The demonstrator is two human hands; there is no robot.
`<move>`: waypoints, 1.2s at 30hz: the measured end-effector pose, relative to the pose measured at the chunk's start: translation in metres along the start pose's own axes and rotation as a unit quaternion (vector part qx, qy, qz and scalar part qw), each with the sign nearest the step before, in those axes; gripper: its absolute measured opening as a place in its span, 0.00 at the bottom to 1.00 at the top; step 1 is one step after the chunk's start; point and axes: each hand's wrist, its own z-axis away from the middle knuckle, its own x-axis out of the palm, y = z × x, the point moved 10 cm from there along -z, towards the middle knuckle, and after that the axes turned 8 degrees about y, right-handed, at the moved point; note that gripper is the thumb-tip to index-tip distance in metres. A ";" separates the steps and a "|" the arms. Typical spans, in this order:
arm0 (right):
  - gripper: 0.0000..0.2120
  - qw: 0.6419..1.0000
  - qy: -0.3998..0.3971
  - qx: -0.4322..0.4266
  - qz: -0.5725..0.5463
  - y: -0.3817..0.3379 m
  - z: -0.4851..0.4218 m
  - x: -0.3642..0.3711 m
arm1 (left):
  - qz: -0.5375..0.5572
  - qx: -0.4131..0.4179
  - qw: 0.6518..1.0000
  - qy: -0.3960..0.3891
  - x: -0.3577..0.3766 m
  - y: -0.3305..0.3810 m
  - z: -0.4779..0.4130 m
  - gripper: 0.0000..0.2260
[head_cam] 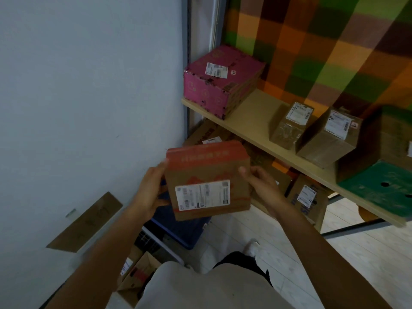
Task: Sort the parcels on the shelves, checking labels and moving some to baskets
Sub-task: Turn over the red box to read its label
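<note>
**Parcel in both hands, label up, off the shelf**

Brown parcel with red band (207, 181) is held in the air in front of the left end of the shelf board (252, 117), touching no shelf. Its white label (202, 195) faces the camera; the print is too blurred to read.

- Left hand (151, 190) grips the parcel's left side, fingers curled round the edge.
- Right hand (260, 184) grips the right side, thumb on the front face, fingers behind.
- Blue basket (185, 228) is on the floor directly below the parcel.
- Pink box (220, 81) sits at the board's left corner.
- Two brown boxes (289, 126), (330, 139) sit side by side along the front edge.
- Green box (379, 181) is toward the right end.
- More parcels (310, 197) are on the lower shelf.
- Checked cloth (312, 52) hangs behind.
</note>
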 end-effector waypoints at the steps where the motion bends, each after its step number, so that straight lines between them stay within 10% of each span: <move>1: 0.34 1.000 -0.015 0.014 -0.008 0.002 0.001 0.001 | 0.006 -0.028 1.000 -0.013 0.000 -0.003 -0.003 0.20; 8: 0.43 0.999 -0.041 0.025 -0.026 0.006 0.005 0.018 | -0.093 0.085 0.992 0.015 0.006 0.004 -0.006 0.31; 17: 0.10 0.995 0.093 -0.019 0.004 0.006 0.004 0.006 | -0.133 0.161 0.976 0.059 0.001 0.008 -0.005 0.26; 24: 0.30 0.997 0.048 0.028 -0.045 0.010 0.008 0.015 | -0.091 0.059 0.993 0.039 -0.007 -0.004 -0.007 0.39; 33: 0.16 0.987 0.040 0.086 -0.127 0.020 0.003 0.007 | -0.026 -0.041 0.999 -0.004 -0.004 -0.018 -0.007 0.08; 36: 0.26 0.988 0.013 0.095 -0.124 0.023 0.004 0.011 | 0.000 -0.046 0.999 -0.003 -0.003 -0.022 -0.008 0.09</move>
